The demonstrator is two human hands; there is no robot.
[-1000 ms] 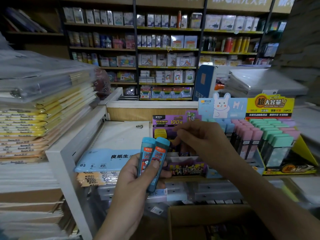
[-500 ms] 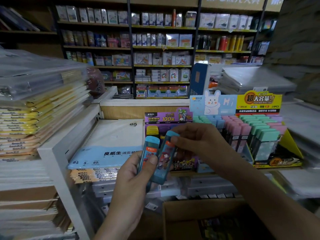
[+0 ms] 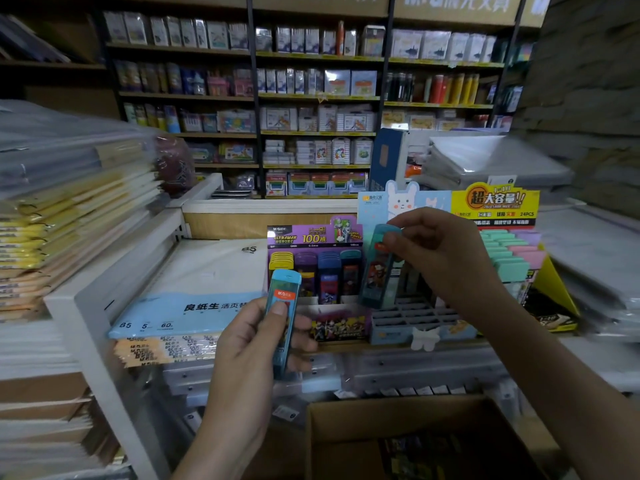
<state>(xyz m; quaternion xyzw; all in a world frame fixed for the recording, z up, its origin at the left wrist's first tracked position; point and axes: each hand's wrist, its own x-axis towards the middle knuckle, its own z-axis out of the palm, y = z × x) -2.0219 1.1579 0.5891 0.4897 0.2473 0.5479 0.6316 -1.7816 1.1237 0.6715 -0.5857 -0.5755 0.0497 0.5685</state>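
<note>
– Down at the shelf front, what do you have?

– My left hand [image 3: 249,348] grips a blue case [image 3: 285,296] upright, thumb pressed on its label and fingers curled behind. That hand hides the case's lower end. My right hand [image 3: 443,258] pinches the top of a second case [image 3: 375,271] between thumb and fingertips, so the cap is half covered. This case hangs tilted just in front of the rabbit display [image 3: 401,202], above its grid of slots. I cannot tell whether it touches the tray.

– Can you read the labels?

– Only a red patch on each; the print is too soft. The purple display [image 3: 304,235] between my hands shows "100" and rows of yellow, purple and blue cases.

– What is cut off?

– Both forearms run out of the lower edge. A cardboard box [image 3: 398,405] is clipped there too, its contents too dark to make out. The notebook stack [image 3: 69,230] at left is smeared by blur.

– And the surroundings?

– The displays stand on a white-framed shelf [image 3: 86,303] beside a B5 paper pack [image 3: 187,310]. A yellow display [image 3: 495,199] of pastel cases sits at right, partly behind my right wrist. Behind it all, dim wall shelving [image 3: 311,98] carries packed stationery.
</note>
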